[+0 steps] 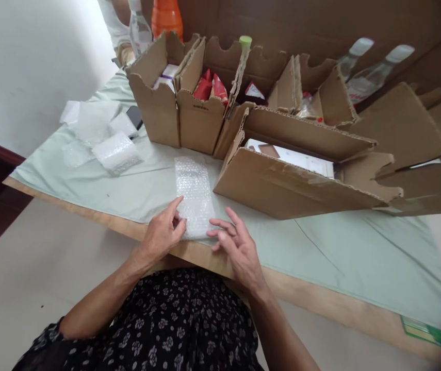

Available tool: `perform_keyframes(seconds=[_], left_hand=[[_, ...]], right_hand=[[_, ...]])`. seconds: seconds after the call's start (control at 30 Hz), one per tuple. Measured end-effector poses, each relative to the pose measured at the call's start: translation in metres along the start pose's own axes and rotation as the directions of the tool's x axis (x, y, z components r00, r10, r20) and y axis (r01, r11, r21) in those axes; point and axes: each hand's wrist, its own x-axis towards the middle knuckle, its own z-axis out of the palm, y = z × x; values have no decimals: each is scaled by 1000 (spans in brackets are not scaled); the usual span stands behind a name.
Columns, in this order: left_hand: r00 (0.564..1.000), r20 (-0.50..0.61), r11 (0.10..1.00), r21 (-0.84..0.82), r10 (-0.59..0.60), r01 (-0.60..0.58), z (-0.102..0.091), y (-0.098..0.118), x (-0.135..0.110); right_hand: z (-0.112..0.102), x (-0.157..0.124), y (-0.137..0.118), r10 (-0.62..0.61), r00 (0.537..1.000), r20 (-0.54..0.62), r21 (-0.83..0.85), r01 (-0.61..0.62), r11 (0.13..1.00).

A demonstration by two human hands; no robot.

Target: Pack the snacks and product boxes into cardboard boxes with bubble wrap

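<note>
A strip of bubble wrap [194, 193] lies flat on the cloth-covered table, its near end at the front edge. My left hand [162, 229] rests at its left side, index finger and thumb apart and touching the plastic, the other fingers curled under. On the opposite side, my right hand [238, 245] is open with fingers spread, its fingertips at the wrap's lower right edge. Neither hand grips anything that I can see. Whether something lies inside the wrap cannot be made out.
Several bubble-wrap pieces [115, 152] lie to the left beside a dark phone-like object [135, 117]. Cardboard bins stand behind, holding red packets [210, 87] and a white box [292, 157]. A long bin [297, 190] is near my right hand. Bottles [375, 72] stand at the back.
</note>
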Motion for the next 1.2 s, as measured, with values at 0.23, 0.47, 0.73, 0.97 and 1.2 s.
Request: perform_keyframes(seconds=[0.23, 0.47, 0.73, 0.97, 1.2], left_hand=[[995, -44, 966, 247, 90, -77, 3, -4, -1], [918, -19, 904, 180, 397, -387, -21, 6, -36], [969, -53, 949, 222, 239, -222, -5, -10, -27], [954, -60, 921, 285, 292, -264, -12, -4, -27], [919, 40, 912, 114, 392, -393, -22, -3, -32]], right_hand=[[-10, 11, 15, -422, 819, 390, -721, 556, 413], [-7, 16, 4, -349, 820, 453, -698, 570, 433], [0, 19, -1, -479, 842, 247, -762, 474, 440], [-3, 11, 0, -421, 764, 489, -730, 623, 282], [-2, 17, -8, -309, 866, 393, -694, 500, 518]])
